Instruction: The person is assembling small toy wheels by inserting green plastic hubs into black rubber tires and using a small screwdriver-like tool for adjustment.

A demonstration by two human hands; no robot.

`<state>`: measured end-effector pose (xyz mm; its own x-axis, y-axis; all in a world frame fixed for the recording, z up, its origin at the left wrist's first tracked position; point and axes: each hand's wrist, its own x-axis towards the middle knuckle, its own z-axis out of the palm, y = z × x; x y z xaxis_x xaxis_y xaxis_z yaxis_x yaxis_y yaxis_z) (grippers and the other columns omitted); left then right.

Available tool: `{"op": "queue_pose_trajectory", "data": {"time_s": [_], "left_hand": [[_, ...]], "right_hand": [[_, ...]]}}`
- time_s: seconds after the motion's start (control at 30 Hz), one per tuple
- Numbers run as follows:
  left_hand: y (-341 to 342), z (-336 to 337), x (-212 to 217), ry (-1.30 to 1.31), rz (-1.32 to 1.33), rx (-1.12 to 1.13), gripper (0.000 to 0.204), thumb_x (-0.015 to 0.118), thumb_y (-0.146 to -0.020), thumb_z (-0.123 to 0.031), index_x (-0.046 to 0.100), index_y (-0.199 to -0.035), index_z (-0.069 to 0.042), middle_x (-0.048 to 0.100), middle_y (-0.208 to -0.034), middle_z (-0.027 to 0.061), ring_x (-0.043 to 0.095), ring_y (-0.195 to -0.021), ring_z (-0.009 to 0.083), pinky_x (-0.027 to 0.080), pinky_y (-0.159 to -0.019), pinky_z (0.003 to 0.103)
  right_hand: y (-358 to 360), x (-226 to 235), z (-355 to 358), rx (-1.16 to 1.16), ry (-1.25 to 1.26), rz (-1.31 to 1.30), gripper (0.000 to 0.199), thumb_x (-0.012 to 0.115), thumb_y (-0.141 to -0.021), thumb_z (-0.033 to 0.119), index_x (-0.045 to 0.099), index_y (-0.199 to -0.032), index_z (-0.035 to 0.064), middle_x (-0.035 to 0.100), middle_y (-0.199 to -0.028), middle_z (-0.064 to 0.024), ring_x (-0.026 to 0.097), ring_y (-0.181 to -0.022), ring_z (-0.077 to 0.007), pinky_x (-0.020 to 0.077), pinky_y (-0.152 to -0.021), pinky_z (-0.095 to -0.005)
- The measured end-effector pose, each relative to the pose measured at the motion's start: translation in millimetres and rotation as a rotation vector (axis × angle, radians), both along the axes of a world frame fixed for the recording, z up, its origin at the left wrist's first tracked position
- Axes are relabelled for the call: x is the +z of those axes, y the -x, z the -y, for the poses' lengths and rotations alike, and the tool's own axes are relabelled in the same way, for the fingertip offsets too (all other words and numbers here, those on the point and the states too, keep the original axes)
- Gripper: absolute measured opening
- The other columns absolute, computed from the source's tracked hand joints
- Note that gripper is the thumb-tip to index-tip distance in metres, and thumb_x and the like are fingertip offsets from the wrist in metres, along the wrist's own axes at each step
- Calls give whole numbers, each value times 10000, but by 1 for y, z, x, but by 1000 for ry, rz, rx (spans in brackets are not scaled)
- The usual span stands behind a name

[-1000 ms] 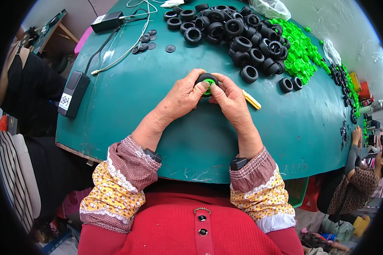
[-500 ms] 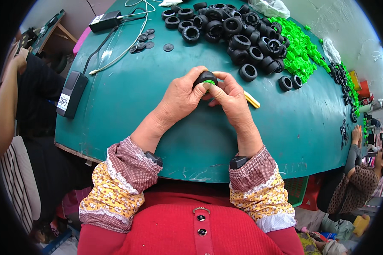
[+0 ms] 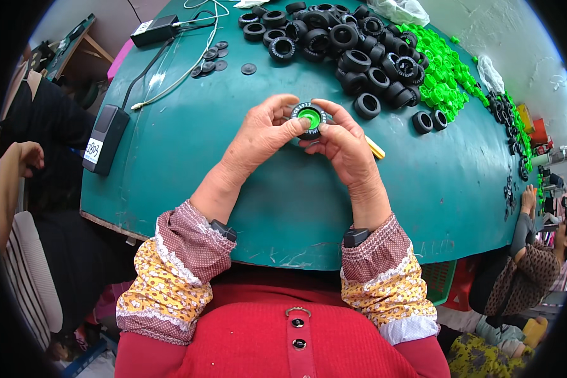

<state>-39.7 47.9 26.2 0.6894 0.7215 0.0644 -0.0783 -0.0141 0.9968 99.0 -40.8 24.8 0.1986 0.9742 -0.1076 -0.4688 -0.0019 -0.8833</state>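
Note:
Between my two hands, above the green table [image 3: 264,208], is a small black toy tyre [image 3: 300,132] with a bright green wheel hub [image 3: 310,115] inside its ring. The hub's face is turned up toward me. My left hand [image 3: 264,129] grips the tyre's left side, its thumb pressing on the hub. My right hand [image 3: 343,142] holds the tyre's right edge between thumb and fingers. Just right of that hand a yellow-handled tool [image 3: 376,148] lies on the table, partly hidden behind the fingers.
A heap of black tyres [image 3: 343,38] lies at the far middle, beside a pile of green hubs [image 3: 444,75]. Small black discs [image 3: 248,68] lie far left, near a cable [image 3: 189,75] and a black power box [image 3: 104,142]. Other people sit at left and right [image 3: 529,264].
The tyre has been tilted so that its open face with the green hub now shows. My left thumb has moved onto the hub. The person at left has lowered a hand.

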Motion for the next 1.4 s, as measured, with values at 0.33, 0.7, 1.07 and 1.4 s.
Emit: {"op": "queue_pose_trajectory", "data": {"time_s": [0.33, 0.7, 1.07, 1.4], "left_hand": [[-3, -2, -10, -9, -54, -29, 319, 627, -774, -197, 547, -973, 39, 588, -765, 53, 539, -647, 85, 443, -561, 218], [-4, -2, -8, -27, -227, -78, 292, 620, -754, -198, 555, -928, 27, 565, -705, 41, 529, -593, 79, 446, -512, 204], [-4, 2, -6, 124, -123, -189, 228, 615, -764, -207, 579, -867, -7, 584, -710, 18, 493, -559, 54, 404, -480, 179], [-6, 6, -5, 273, -69, -85, 252, 609, -775, -228, 583, -896, -8, 580, -685, 17, 480, -528, 44, 395, -488, 173]], "right_hand": [[4, -12, -4, -67, 48, 70, 330, 552, -830, 187, 501, -1105, 12, 573, -945, -48, 553, -803, -106, 454, -672, -224], [10, -11, -4, -91, -62, 366, 273, 544, -853, 231, 552, -1011, 9, 561, -881, -14, 512, -759, -71, 432, -668, -205], [14, -14, -6, -37, -70, 83, 308, 519, -871, 280, 515, -1035, 19, 555, -886, -20, 515, -800, -76, 434, -720, -218], [20, -19, -8, -152, -42, 186, 307, 436, -904, 312, 518, -970, 24, 562, -857, -36, 553, -726, -118, 479, -658, -281]]}}
